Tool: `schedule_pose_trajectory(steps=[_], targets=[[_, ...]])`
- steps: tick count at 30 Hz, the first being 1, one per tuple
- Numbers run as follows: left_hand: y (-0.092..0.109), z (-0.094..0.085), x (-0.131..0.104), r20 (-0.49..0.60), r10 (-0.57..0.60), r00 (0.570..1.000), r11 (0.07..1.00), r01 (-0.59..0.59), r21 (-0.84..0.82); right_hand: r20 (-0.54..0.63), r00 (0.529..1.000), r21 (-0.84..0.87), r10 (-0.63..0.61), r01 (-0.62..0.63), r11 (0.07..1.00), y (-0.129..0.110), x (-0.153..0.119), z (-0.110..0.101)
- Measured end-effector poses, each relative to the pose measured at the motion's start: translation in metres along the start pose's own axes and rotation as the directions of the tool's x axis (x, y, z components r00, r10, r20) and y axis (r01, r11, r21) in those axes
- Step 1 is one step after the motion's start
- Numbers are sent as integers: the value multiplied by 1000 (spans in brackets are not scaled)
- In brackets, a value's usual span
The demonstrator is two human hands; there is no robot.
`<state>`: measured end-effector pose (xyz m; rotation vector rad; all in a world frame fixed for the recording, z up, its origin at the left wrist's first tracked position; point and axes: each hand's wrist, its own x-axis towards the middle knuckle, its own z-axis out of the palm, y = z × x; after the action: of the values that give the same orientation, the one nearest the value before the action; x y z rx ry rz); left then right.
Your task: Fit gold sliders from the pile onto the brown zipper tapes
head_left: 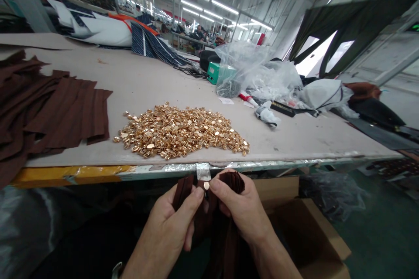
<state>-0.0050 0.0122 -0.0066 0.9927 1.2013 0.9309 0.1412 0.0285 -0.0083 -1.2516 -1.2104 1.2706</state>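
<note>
Gold zipper slider (206,185) between both hands just off the tabletop's (281,139) near edge, left hand's (173,216) fingers and right hand's (240,205) fingers closed on brown strips (185,192) beside it, heap of gold pieces (183,130) near that edge.

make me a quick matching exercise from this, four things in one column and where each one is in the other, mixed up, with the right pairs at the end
1. heap of gold pieces
2. pile of brown strips
3. green box
4. cardboard box

A. below the table, right of the right hand
B. partly behind clear plastic
C. on the table's left side
D. on the table, straight ahead of the hands

Pairs: 1-D, 2-C, 3-B, 4-A
</note>
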Motion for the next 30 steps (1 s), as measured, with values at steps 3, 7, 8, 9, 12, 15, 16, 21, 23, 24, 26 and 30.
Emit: schedule_pose_trajectory(steps=[3,7,8,9,12,15,16,21,23,24,26,30], targets=[[0,4,-4,-25,-4,1000,1000,3,-23,2,999,-126,-54,53,991,-6,1,4],[-2,8,-2,-58,-33,998,995,27,-95,-55,972,-423,-226,183,887,-16,6,13],[-3,8,0,-55,-46,997,991,38,-127,-60,957,-519,-285,214,827,-19,9,15],[-4,9,1,-53,-61,997,986,52,-160,-65,936,-606,-346,239,759,-22,13,17],[-3,10,6,-38,-110,993,964,98,-246,-84,866,-751,-492,269,602,-32,26,20],[-1,12,9,-15,-137,990,954,128,-271,-92,872,-687,-481,294,665,-38,34,17],[0,12,9,-4,-143,990,953,136,-270,-73,895,-612,-440,308,729,-39,34,16],[0,13,6,7,-130,992,948,126,-293,193,962,-225,-194,236,945,-41,22,11],[-4,14,2,11,-93,996,955,93,-283,271,950,-209,-155,215,954,-39,16,7],[-7,15,1,27,-75,997,960,79,-269,300,944,-205,-136,203,957,-38,14,4],[-12,16,-3,78,-52,996,964,70,-255,341,937,-193,-76,149,970,-37,12,-4],[-17,12,-4,130,-90,987,962,120,-245,239,970,-163,-40,81,983,-36,17,-19]])
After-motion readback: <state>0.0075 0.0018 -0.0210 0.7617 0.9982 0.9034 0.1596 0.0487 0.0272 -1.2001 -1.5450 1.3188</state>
